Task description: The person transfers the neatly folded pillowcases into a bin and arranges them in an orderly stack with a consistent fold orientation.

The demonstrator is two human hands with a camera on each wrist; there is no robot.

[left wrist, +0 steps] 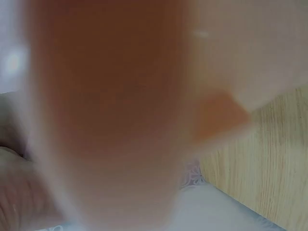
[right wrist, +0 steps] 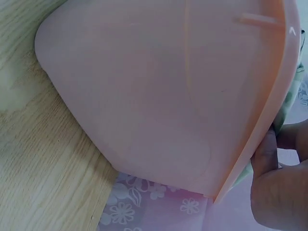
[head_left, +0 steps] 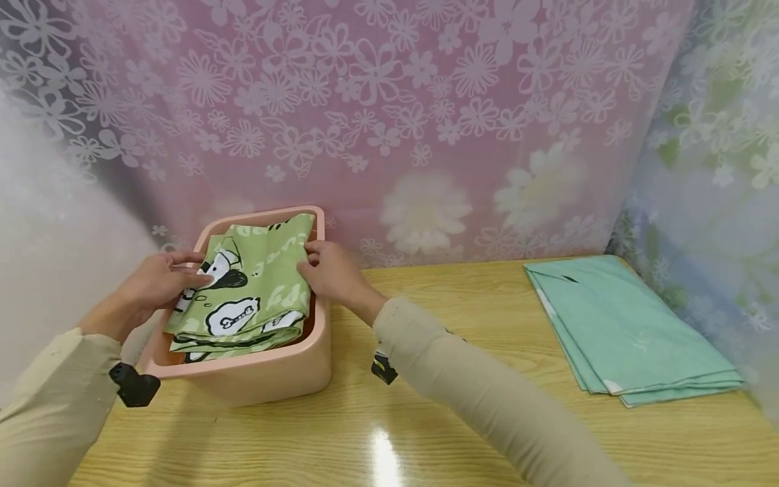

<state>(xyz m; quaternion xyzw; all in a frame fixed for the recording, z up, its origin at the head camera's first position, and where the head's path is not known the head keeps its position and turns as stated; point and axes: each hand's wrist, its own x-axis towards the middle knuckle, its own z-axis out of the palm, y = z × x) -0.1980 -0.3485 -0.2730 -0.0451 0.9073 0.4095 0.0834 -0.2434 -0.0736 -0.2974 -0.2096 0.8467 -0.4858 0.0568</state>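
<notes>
A folded green cloth [head_left: 262, 270] with black-and-white cartoon prints lies in a pink plastic bin [head_left: 268, 375] on the left of the table. My left hand [head_left: 152, 284] holds its left edge, the thumb lying over the print. At the opposite edge, my right hand [head_left: 335, 274] pinches the cloth just above the bin's rim. In the right wrist view the right hand [right wrist: 281, 178] reaches over the rim, with a strip of green fabric beside it. A blurred pinkish-brown shape fills most of the left wrist view, hiding the left hand's fingertips.
A folded mint-green cloth [head_left: 633, 331] lies at the right of the wood-grain table [head_left: 438, 419]. Behind the table hangs a pink floral curtain [head_left: 395, 135]. Another pale floral curtain [head_left: 718, 189] borders the right side.
</notes>
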